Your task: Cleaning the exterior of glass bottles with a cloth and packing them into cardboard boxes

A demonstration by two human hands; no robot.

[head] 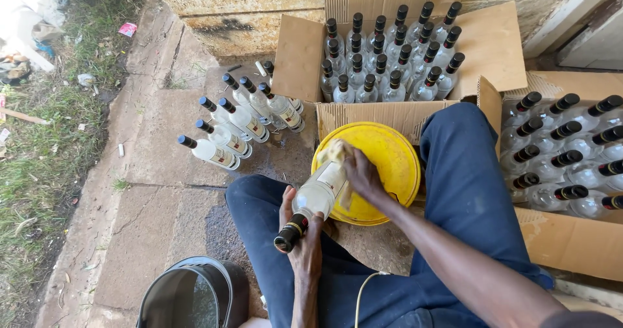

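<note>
While left hand grips bottle, right hand rubbing

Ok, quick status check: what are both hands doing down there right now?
Left hand grips clear bottle by the neck. Right hand presses a cloth on its body, over yellow basin. Nothing blocking; bottle boxes beyond.

Bucket & right-hand box cut off.

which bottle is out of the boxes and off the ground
The bottle in both hands, tilted over the yellow basin; the others stand in boxes or on the paving.
</note>
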